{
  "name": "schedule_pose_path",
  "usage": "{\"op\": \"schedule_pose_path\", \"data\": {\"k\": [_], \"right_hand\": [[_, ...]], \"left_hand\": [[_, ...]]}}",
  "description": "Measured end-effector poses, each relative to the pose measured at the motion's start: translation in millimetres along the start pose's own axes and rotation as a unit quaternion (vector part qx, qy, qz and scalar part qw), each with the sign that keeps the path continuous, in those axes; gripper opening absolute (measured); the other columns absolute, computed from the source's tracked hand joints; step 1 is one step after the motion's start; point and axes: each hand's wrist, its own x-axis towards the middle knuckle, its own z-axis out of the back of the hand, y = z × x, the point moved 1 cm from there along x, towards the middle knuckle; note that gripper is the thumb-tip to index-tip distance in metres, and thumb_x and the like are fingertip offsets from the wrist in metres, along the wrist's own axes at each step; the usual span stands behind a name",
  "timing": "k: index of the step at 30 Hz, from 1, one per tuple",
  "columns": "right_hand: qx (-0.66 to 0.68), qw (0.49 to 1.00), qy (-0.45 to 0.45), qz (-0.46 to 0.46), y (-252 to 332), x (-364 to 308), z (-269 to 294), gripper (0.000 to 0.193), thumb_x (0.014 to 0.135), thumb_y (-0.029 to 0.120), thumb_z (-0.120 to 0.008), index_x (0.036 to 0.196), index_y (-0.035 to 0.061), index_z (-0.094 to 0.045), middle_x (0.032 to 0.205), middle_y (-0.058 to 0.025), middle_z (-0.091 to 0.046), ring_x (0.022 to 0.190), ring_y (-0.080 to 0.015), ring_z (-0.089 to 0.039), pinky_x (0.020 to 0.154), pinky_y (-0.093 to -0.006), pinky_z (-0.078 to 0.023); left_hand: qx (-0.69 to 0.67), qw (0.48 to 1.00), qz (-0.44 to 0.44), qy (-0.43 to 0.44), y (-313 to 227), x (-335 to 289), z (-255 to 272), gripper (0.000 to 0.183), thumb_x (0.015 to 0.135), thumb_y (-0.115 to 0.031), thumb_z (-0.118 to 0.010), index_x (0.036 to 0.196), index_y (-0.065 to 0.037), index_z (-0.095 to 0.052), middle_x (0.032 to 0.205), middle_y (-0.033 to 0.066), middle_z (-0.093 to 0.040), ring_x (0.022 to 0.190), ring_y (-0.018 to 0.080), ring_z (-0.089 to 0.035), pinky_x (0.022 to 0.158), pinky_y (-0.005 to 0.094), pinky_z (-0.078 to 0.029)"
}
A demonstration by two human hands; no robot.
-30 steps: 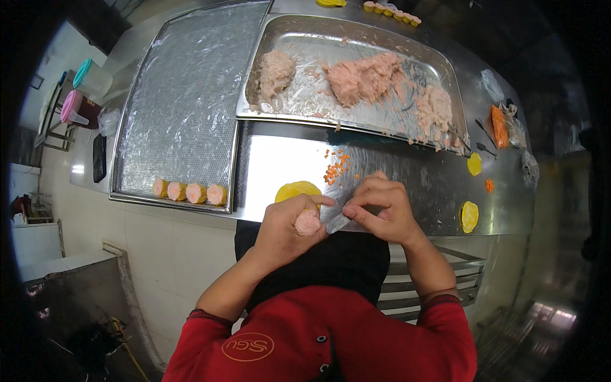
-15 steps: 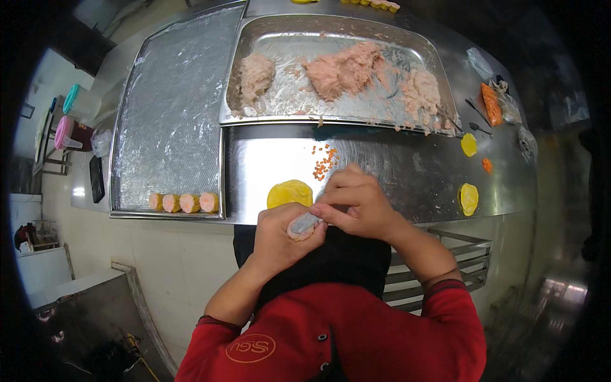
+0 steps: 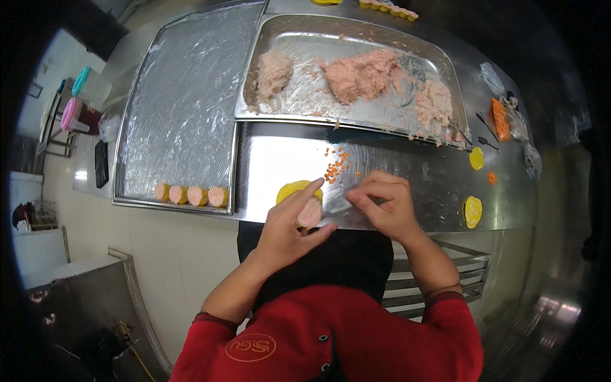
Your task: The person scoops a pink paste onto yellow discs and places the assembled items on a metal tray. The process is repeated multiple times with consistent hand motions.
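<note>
Pink paste fills the dumpling [image 3: 310, 214] that my left hand [image 3: 287, 228] cups at the near edge of the steel worktop [image 3: 407, 175], fingers curled around its yellow wrapper so it sits upright in the crook of thumb and forefinger. My right hand [image 3: 384, 205] is just right of the dumpling, fingers pinched on a flat metal spatula [image 3: 336, 205] whose tip points at the filling. Touching the dumpling's far side lies a yellow wrapper stack [image 3: 294, 189], and a little beyond that a scatter of orange carrot bits [image 3: 336, 167]. Farther back from the dumpling stands the tray [image 3: 299, 102] of pink paste, and well to its left four finished dumplings [image 3: 190, 194] line the rim of a foil-lined tray [image 3: 184, 114]. I judge the dumpling to be light, soft and sticky, its thin wrapper easy to tear; it wants holding low round the sides with gentle, even pressure, never squeezed at the open top.
</note>
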Motion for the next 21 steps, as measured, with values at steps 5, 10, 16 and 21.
{"op": "schedule_pose_path", "data": {"k": [5,10,16,21], "right_hand": [[-0.022,0.999,0.034,0.029,3.4,0.5,13.2,0.010,0.084,0.016,-0.084,0.084,0.0073,-0.080,0.076,-0.0054,-0.068,0.071,-0.0215,-0.061,0.068,-0.0352,-0.045],[-0.002,0.994,0.050,0.102,14.6,9.3,-0.6,0.012,0.083,0.019,-0.085,0.082,0.0082,-0.079,0.077,-0.0054,-0.068,0.071,-0.0230,-0.061,0.070,-0.0363,-0.044],[-0.059,0.991,0.051,0.107,10.5,10.0,-7.0,0.012,0.082,0.016,-0.085,0.086,0.0068,-0.079,0.079,-0.0055,-0.068,0.070,-0.0230,-0.060,0.067,-0.0354,-0.045],[-0.054,0.989,0.062,0.121,14.1,8.0,-9.6,0.011,0.082,0.016,-0.085,0.086,0.0072,-0.080,0.079,-0.0061,-0.068,0.071,-0.0231,-0.061,0.067,-0.0349,-0.046]], "left_hand": [[-0.036,0.996,-0.081,0.010,3.8,6.4,-1.4,0.038,0.074,-0.003,-0.088,0.108,-0.005,-0.070,0.109,0.0123,-0.075,0.079,0.0255,-0.073,0.070,0.0341,-0.056],[-0.029,0.999,-0.004,0.031,-0.1,-3.2,-1.8,0.022,0.074,-0.002,-0.086,0.088,-0.005,-0.069,0.095,0.0103,-0.077,0.080,0.0159,-0.074,0.072,0.0304,-0.057],[0.029,0.999,-0.003,0.015,-0.4,-6.2,1.7,0.019,0.076,-0.011,-0.086,0.087,-0.005,-0.072,0.081,0.0135,-0.072,0.074,0.0304,-0.074,0.067,0.0357,-0.057],[0.025,0.999,-0.026,0.012,-1.5,-5.4,-2.0,0.016,0.076,-0.007,-0.085,0.084,-0.005,-0.072,0.079,0.0094,-0.073,0.071,0.0184,-0.073,0.066,0.0299,-0.055]]}}
